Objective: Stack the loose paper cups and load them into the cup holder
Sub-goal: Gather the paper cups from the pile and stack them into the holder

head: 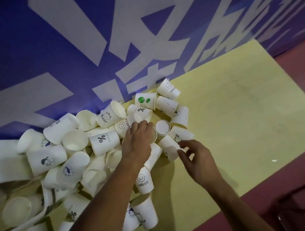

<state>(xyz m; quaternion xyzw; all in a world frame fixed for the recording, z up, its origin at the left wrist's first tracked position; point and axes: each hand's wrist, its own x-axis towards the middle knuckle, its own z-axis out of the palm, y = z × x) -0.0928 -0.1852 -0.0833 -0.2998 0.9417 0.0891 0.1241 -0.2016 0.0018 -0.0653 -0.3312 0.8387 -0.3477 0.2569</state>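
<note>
Paper cups are lying heaped across the left half of the yellow desk, against the blue wall. Left hand is curling palm-down around one cup mid-pile, while right hand is hovering half-open beside another cup, gripping nothing.

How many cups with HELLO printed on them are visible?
3: one HELLO cup at the far edge by the wall, one above the left hand, one beside the forearm. More may be hidden.
</note>
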